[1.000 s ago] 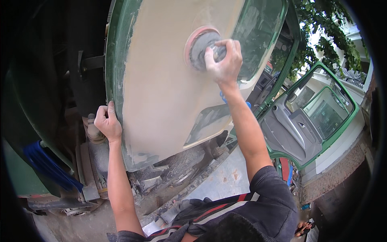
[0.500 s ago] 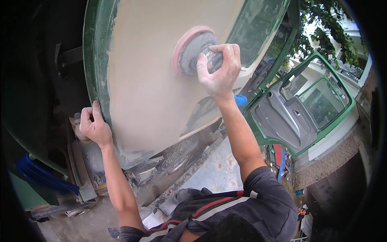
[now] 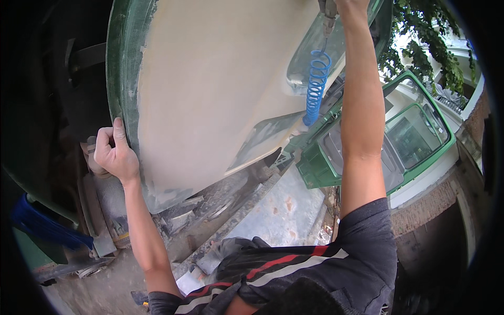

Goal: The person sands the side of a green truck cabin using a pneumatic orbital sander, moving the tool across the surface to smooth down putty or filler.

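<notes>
A large green vehicle body panel (image 3: pixel 210 94), mostly covered in smooth beige filler, fills the upper middle. At its left green edge my left hand (image 3: pixel 118 155) is closed on the rim, fingers curled and one dusty fingertip lying against the edge. My right arm reaches up to the top of the view, where my right hand (image 3: pixel 353 6) is cut off by the frame. Beside that wrist shows the grey hose-end of an air sander (image 3: pixel 328 17); the sander's pad is out of view. A coiled blue air hose (image 3: pixel 317 86) hangs from it in front of the panel.
An open green vehicle door (image 3: pixel 420 131) with grey trim stands at the right. Below the panel lie a pale stained sheet (image 3: pixel 278 212) and scrap on the ground. Dark blue cloth-like material (image 3: pixel 44 223) hangs at the lower left. Leafy branches (image 3: pixel 420 37) show at the upper right.
My right hand has moved the sander up and right, from the middle of the beige surface to the top edge of the view. The blue hose is now stretched out below it. My left hand stays on the rim.
</notes>
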